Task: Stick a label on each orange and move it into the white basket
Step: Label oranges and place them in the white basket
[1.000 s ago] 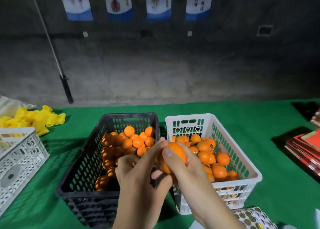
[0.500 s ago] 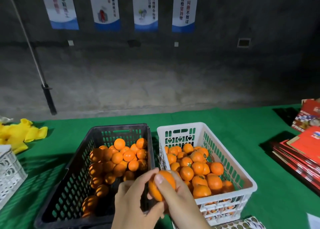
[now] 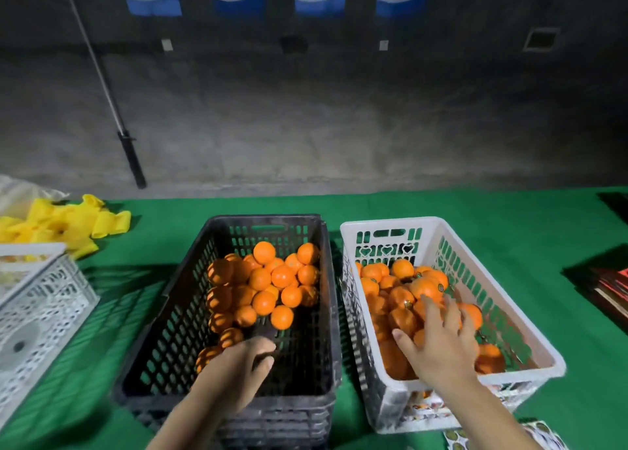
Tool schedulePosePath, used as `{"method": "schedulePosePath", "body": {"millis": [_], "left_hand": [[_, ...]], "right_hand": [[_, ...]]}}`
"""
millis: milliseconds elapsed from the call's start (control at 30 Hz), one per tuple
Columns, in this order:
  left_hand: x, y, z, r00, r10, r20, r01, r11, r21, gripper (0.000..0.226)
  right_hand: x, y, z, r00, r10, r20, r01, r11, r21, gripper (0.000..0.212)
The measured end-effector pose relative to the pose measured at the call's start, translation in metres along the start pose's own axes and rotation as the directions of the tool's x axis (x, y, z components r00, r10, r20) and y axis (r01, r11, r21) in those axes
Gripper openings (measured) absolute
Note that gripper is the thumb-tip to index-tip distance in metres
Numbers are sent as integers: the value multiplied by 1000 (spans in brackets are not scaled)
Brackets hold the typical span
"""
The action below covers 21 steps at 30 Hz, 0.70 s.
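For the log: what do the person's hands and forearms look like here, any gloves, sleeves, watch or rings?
Both the left hand and the right hand are bare, with no gloves. The forearms are uncovered as far as the frame shows, with no sleeve in view. No watch, bracelet or ring is visible. Fingernails look short and unpainted.

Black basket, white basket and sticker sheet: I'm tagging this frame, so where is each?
black basket (image 3: 190, 300): head view, on its left side wall.
white basket (image 3: 387, 223): head view, on its far rim.
sticker sheet (image 3: 457, 439): head view, on the corner that shows by the bottom edge.
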<state>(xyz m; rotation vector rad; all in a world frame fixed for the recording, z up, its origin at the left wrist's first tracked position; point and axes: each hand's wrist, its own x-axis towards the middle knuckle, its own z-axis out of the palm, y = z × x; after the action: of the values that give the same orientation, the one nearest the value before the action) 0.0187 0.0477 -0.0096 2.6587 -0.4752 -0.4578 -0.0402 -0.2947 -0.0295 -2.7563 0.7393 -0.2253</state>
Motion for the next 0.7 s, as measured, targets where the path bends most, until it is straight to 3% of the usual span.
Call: {"method": "schedulePosePath", "body": {"millis": [100,200,300,467,700], "left_hand": [[38,-9,2,923,-94,373,51,991,124,51],[71,-1,13,848,-138,512,47,981,188,63],[99,2,26,861,-179,476,80,972,220,71],[155,13,35,922,-240,304,137,937,323,77],[217,17,70,952,-290,101,252,927,279,103]], "right_hand": [[-8,-27,27,980,-199,5,199,979,44,78],[-13,-40,41,963,-267,32,267,964,-11,72],[-15,-37,45,962,-272,2,272,961,-53,71],[-18,-39,44,964,-265,12,265,963,-56,68],[-17,-40,43,969,-245,26,245,969,-13,66]]}}
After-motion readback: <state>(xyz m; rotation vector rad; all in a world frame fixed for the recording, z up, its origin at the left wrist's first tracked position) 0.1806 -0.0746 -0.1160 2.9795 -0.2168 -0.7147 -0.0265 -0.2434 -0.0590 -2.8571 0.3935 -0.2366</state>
